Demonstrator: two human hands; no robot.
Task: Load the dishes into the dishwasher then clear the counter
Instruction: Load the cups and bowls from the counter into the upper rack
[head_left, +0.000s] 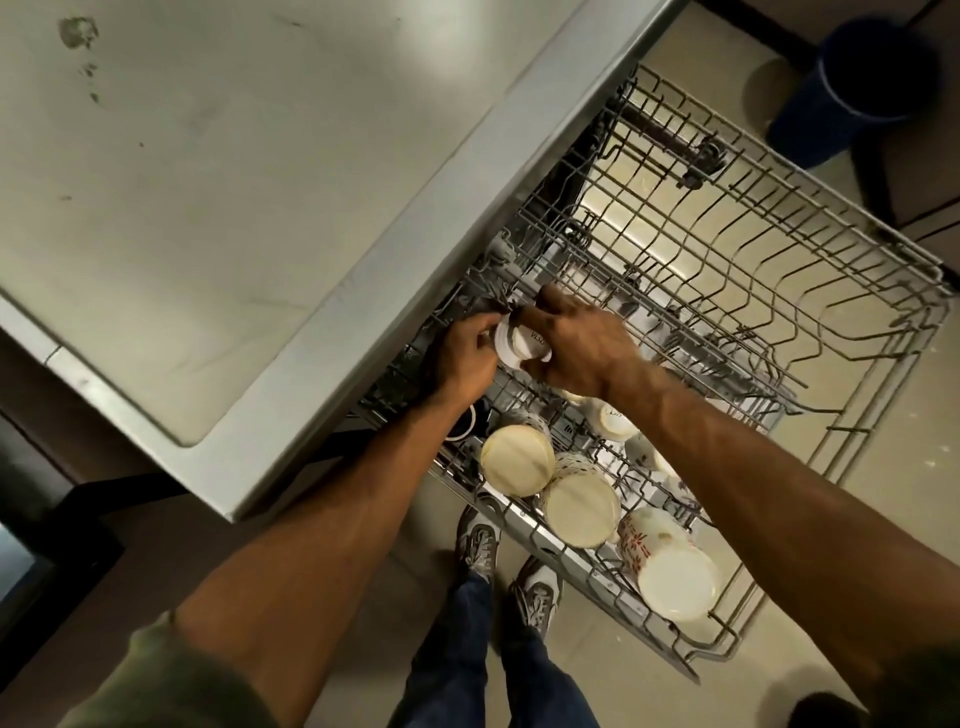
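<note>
Both hands are gripping a small white cup (522, 345), tipped on its side, and seem to be fitting it into the upper rack (737, 291) of the dishwasher, close under the counter edge. The left hand (465, 358) is pinching the cup's rim from the counter side while the right hand (574, 348) is wrapping over its base from the other side. Just below the hands, nearer the person, several mugs (579, 506) are already sitting upside down in the rack, so loading is well under way. Beyond the right hand, most of the rack is standing empty. Above the left hand, the counter (208, 208) is showing only stains and no dishes in view, so what remains to clear there I cannot tell.
</note>
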